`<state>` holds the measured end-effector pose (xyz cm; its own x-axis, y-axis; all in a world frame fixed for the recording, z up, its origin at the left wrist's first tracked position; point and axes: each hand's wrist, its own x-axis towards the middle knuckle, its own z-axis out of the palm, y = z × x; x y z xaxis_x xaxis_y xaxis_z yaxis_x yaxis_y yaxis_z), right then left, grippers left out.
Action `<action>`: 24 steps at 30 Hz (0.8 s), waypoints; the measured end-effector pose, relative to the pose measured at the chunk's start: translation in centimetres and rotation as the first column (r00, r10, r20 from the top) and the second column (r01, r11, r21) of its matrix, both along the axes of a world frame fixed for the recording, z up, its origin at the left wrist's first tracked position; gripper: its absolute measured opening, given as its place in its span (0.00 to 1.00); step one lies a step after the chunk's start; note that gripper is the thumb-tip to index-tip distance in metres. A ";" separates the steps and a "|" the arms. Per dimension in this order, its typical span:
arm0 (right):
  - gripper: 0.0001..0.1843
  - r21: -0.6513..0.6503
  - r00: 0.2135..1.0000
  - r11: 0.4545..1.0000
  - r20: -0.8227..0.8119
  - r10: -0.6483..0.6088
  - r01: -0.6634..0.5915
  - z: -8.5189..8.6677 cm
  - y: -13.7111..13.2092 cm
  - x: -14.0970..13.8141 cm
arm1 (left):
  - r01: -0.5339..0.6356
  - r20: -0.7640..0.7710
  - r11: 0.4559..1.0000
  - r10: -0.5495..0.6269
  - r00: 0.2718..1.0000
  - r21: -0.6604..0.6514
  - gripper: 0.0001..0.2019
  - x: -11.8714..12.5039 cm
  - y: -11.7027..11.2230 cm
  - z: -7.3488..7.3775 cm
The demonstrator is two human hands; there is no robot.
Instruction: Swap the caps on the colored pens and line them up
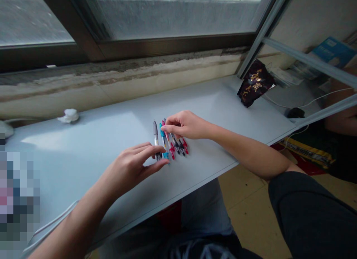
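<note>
Several pens lie side by side in a row on the white tabletop (111, 140). At the row's left end is a grey-topped pen (155, 132), and beside it a teal pen (162, 134). Red pens (172, 152) and black pens (178, 146) make up the rest. My left hand (136, 162) is at the lower ends of the grey-topped and teal pens, thumb and fingers apart, partly covering them. My right hand (186, 125) reaches over the upper ends, its thumb and forefinger closed at a red pen's top. Its fingers hide part of the row.
A crumpled white tissue (69, 115) lies near the wall. A dark shiny packet (255, 82) leans by the metal frame (309, 56) at right. A white cable (52, 221) runs along the near left. Another person's arm (341, 110) shows at far right.
</note>
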<state>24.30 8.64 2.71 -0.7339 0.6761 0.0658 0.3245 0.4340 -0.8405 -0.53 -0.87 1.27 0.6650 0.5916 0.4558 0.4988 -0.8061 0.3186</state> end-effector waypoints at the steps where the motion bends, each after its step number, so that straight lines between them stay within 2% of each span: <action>1: 0.21 0.008 1.000 1.000 0.007 -0.004 0.004 0.0 0.0 0.0 | 0.000 -0.003 1.000 0.000 1.000 -0.001 0.11 0.1 0.0 0.1; 7: 0.20 0.055 0.999 0.998 0.048 -0.024 0.021 0.2 -0.1 0.1 | -0.027 0.025 1.000 0.026 0.999 0.016 0.14 0.1 -0.1 0.3; 14: 0.17 0.183 0.979 0.983 0.191 -0.069 0.034 0.4 -0.1 0.2 | -0.025 0.047 1.000 0.025 0.999 -0.008 0.11 0.1 0.2 0.1; 20: 0.18 0.243 0.951 0.970 0.299 -0.080 0.005 0.8 -0.3 0.1 | -0.016 0.011 1.000 0.016 1.000 -0.016 0.09 0.2 0.0 0.4; 24: 0.19 0.274 0.931 0.962 0.353 -0.089 -0.012 1.1 -0.4 0.1 | -0.016 0.010 1.000 0.016 1.000 0.015 0.12 0.1 0.1 0.4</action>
<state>24.43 8.23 3.77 -0.7152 0.6988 -0.0154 0.6033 0.6061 -0.5184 -0.44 -0.80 1.62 0.6512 0.5951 0.4709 0.5083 -0.8028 0.3116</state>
